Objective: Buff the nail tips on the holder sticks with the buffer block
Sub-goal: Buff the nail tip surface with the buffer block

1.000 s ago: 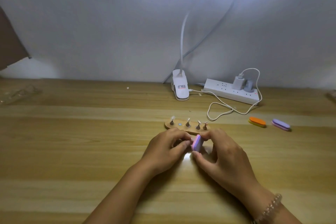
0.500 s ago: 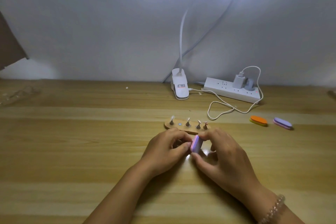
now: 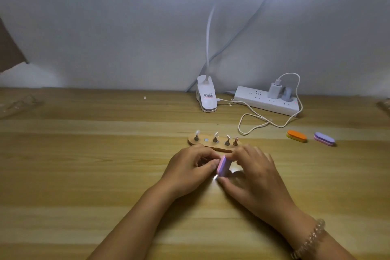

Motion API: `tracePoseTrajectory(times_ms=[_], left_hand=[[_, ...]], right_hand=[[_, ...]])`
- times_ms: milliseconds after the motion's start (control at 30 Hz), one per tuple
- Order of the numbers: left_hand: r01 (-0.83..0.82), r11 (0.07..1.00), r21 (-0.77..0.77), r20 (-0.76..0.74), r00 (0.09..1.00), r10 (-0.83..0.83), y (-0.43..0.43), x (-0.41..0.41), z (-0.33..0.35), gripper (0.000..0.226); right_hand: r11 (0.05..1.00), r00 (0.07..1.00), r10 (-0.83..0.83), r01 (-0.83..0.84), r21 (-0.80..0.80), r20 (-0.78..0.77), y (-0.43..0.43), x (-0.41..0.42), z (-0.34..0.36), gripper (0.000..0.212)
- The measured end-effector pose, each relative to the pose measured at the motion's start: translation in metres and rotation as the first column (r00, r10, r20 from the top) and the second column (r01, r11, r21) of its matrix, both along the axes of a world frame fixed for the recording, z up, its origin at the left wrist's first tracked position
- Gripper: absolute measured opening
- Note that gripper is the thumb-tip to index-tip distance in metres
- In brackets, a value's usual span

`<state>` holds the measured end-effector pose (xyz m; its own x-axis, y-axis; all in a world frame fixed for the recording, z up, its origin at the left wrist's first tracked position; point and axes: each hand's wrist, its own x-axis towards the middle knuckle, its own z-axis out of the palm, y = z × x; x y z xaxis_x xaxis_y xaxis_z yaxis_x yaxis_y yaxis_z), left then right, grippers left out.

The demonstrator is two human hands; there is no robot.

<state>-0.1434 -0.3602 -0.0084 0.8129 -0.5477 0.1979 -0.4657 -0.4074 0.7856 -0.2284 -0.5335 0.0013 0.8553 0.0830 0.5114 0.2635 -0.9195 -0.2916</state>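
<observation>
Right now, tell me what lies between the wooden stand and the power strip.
A loop of white cable on otherwise bare table, seen in the head view.

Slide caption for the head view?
Right hand holds a buffer block beside the curled left hand, before a wooden stand with four sticks.

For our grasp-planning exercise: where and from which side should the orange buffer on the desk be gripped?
Pinch the orange buffer across its two long sides, near mid-length, coming down from above. It lies flat on the desk, and its rounded ends would likely slip. The purple buffer lies apart to its right, leaving finger room.
</observation>
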Motion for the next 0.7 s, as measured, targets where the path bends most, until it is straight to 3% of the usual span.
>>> tracePoseTrajectory(times_ms=[133, 233, 367, 467, 600, 700], left_hand=[[0.010, 0.999, -0.036, -0.042, 0.999, -0.012, 0.000, 0.000, 0.000, 0.012], [-0.004, 1.000, -0.024, -0.026, 1.000, 0.003, -0.001, 0.000, -0.001, 0.020], [-0.001, 1.000, -0.004, -0.018, 1.000, 0.001, -0.001, 0.001, -0.001, 0.023], [-0.004, 1.000, -0.016, -0.014, 1.000, 0.004, 0.000, 0.001, -0.002, 0.017], [0.009, 0.994, -0.111, -0.087, 0.996, -0.018, 0.000, 0.001, -0.001, 0.011], [-0.003, 0.993, -0.119, -0.108, 0.994, -0.010, 0.001, 0.000, 0.001, 0.013]], right_hand=[[0.994, 0.997, -0.071, 0.069, 0.079, 0.026, -0.001, 0.001, 0.001, 0.037], [1.000, 1.000, -0.001, 0.001, -0.018, 0.024, 0.001, 0.001, -0.001, 0.034], [0.993, 0.997, -0.074, 0.073, 0.091, 0.015, -0.001, 0.002, 0.002, 0.038], [0.999, 1.000, 0.009, -0.008, 0.035, -0.025, 0.003, 0.001, 0.001, 0.036], [0.924, 0.983, -0.185, 0.181, 0.338, -0.019, -0.007, 0.005, 0.004, 0.030], [0.943, 0.997, -0.072, 0.067, 0.326, 0.003, -0.004, 0.001, 0.005, 0.027]])
